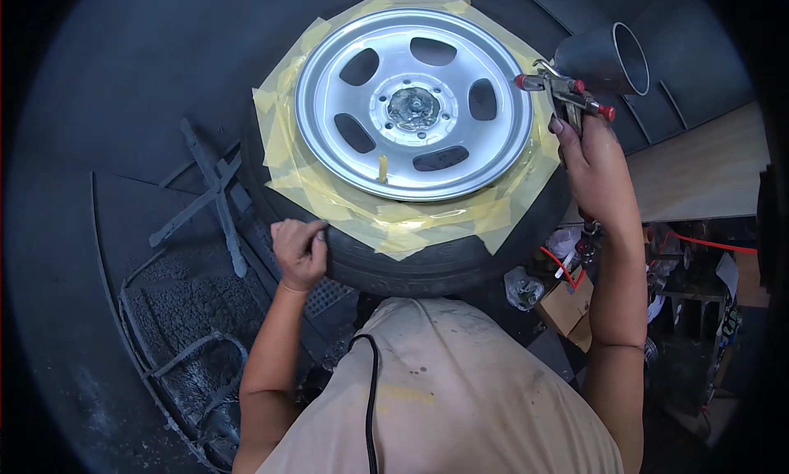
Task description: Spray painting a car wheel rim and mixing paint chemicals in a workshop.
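Observation:
A silver wheel rim faces up in front of me, set in a black tire. Yellow masking tape rings the rim and covers part of the tire's sidewall. My right hand is wrapped round the handle of a spray gun, just right of the rim. A metal paint cup is on the gun, and its nozzle end points left toward the rim. My left hand rests at the tire's near left edge, its fingers curled against the rubber. A small yellow tape tab sticks up near a rim opening.
On the left stands a paint-crusted cross-shaped metal stand beside a rough, coated frame. At the right are a cardboard box, crumpled clear plastic, a red hose and a cluttered dark shelf. A pale board leans behind them.

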`<state>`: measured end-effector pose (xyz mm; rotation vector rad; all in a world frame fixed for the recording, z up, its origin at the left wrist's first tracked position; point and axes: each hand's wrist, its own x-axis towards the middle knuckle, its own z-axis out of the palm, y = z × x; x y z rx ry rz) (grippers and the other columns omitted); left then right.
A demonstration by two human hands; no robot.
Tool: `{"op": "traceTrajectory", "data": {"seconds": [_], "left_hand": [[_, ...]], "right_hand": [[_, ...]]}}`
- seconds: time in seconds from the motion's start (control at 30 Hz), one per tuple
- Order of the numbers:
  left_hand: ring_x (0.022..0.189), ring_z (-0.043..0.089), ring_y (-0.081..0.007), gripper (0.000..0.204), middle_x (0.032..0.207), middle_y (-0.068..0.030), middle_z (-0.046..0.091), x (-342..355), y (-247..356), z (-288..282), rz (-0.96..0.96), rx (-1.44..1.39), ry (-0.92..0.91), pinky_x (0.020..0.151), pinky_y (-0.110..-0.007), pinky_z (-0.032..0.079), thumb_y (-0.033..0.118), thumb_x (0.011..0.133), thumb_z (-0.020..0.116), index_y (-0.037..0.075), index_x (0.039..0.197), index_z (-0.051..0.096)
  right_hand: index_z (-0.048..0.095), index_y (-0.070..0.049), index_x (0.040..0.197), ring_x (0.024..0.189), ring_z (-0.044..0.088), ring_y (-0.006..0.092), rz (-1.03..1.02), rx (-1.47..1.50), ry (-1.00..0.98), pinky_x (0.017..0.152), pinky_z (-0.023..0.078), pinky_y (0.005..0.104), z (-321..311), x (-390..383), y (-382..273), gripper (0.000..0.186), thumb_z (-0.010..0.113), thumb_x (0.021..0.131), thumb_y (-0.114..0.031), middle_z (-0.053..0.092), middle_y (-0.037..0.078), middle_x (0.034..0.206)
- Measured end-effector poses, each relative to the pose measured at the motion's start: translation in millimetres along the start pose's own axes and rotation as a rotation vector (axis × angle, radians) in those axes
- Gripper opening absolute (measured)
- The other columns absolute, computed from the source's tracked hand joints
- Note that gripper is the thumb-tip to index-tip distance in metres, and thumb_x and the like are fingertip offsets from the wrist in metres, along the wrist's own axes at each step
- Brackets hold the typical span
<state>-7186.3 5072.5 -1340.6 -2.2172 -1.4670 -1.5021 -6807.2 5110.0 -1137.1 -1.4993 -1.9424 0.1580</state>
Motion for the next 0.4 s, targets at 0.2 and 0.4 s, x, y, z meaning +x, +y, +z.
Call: {"op": "traceTrajectory", "data": {"seconds": [0.2, 0.4], "left_hand": [[0.069, 0.048, -0.0223, 0.017, 0.076, -0.0058, 0.056, -7.0, -24.5, -14.2, -0.059, -0.041, 0.013, 0.077, -0.032, 0.038, 0.002, 0.079, 0.060, 0.004, 0.093, 0.070], [0.071, 0.051, -0.0234, 0.017, 0.080, -0.0065, 0.059, -17.4, -49.1, -13.2, -0.167, -0.120, 0.076, 0.080, -0.034, 0.040, 0.003, 0.081, 0.062, 0.003, 0.095, 0.070]], "right_hand": [[0.057, 0.004, 0.089, 0.068, 0.057, 0.0320, 0.009, 0.067, -0.162, 0.066, 0.046, 0.0445, -10.5, -41.2, -20.2, 0.021, 0.059, 0.097, -0.016, 0.062, 0.019, 0.080], [0.059, 0.003, 0.091, 0.070, 0.058, 0.0343, 0.160, -0.084, -0.262, 0.069, 0.048, 0.0459, -15.9, -72.5, -6.1, 0.022, 0.060, 0.098, -0.018, 0.063, 0.019, 0.084]]}}
